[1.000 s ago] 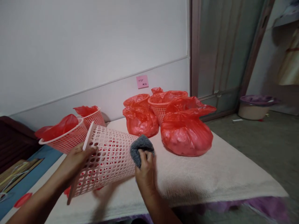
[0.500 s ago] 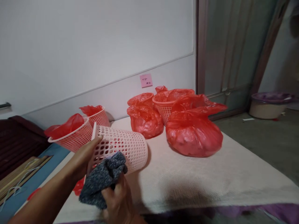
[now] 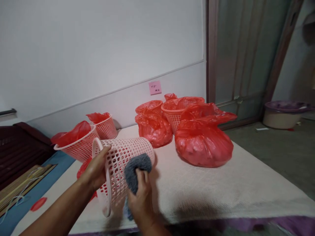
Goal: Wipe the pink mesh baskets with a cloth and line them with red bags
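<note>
My left hand (image 3: 96,170) grips the rim of a pink perforated plastic basket (image 3: 123,164), held on its side above a cream cloth-covered surface (image 3: 221,186). My right hand (image 3: 139,196) clutches a grey cloth (image 3: 136,168) and presses it against the basket's outer wall, near its closed end. The basket's open mouth faces left, toward me.
Two pink baskets lined with red bags (image 3: 80,141) stand at the back left. More red-lined baskets (image 3: 177,109) and two full red plastic bags (image 3: 203,144) sit at the back centre by the white wall. A pink note (image 3: 155,88) hangs on the wall. A basin (image 3: 283,113) rests on the floor, right.
The right hand brought the grey cloth from the basket's far end down toward me, then back up onto the wall. The basket turned, its mouth swinging more toward me.
</note>
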Tool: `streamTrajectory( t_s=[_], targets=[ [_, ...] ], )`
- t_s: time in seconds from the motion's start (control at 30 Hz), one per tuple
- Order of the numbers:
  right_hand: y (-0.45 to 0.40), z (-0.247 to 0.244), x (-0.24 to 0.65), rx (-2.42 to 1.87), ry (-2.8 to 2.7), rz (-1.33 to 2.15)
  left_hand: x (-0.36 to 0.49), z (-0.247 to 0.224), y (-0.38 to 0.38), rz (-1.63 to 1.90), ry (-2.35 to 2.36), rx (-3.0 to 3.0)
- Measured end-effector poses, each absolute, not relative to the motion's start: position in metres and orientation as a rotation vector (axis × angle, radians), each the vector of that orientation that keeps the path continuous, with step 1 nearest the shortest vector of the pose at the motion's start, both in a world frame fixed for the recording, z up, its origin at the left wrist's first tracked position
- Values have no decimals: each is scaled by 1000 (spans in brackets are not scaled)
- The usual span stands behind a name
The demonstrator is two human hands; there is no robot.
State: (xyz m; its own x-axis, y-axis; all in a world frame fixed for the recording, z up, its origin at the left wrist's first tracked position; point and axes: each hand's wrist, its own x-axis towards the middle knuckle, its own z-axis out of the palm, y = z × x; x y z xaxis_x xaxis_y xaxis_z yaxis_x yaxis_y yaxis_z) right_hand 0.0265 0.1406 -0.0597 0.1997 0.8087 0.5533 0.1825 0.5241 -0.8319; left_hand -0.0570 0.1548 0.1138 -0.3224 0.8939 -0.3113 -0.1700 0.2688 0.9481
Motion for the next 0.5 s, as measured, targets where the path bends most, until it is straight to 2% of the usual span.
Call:
streamTrajectory(
  t_s=[0.17,0.3,0.5],
  targets=[
    [93,-49,7,-852,-1471,538,-52,108,156,1355,1420,715],
    [96,-52,6,-916,-1408,444,-44,104,160,1388,1398,713],
    [113,-39,21,-876,-1247,546,-24,92,157,1364,1278,791]
  ],
)
